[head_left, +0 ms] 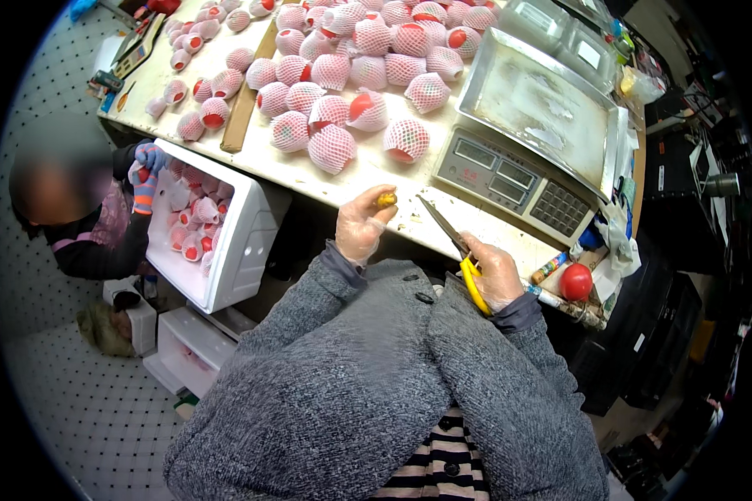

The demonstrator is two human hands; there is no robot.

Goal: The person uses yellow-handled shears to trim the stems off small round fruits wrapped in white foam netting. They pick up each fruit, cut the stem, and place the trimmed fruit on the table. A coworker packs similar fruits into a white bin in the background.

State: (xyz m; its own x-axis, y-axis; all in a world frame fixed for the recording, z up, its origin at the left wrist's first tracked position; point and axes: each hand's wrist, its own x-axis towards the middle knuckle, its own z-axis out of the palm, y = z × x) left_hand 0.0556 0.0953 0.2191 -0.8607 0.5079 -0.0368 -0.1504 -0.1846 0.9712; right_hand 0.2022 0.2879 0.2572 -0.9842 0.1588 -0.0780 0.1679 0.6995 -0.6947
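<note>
My left hand point(362, 227), in a thin clear glove, is closed with a small yellow-orange piece point(386, 199) pinched between thumb and fingers; its kind is too small to make out. My right hand point(496, 274), gloved too, grips a pair of scissors point(474, 289) by the yellow handles. Their dark blades point up and left toward the left hand, apart from the piece. Both hands are over the front edge of the white table point(368, 185). Beyond them lie many round red fruits in pink foam nets point(332, 149), piled toward the back.
A digital scale point(510, 179) with a metal tray stands at the right. A bare red fruit point(576, 282) sits by the right front corner. At left, a person point(100, 196) in striped gloves leans at a white foam box point(246, 230) of netted fruit. A wooden strip point(247, 104) divides the table.
</note>
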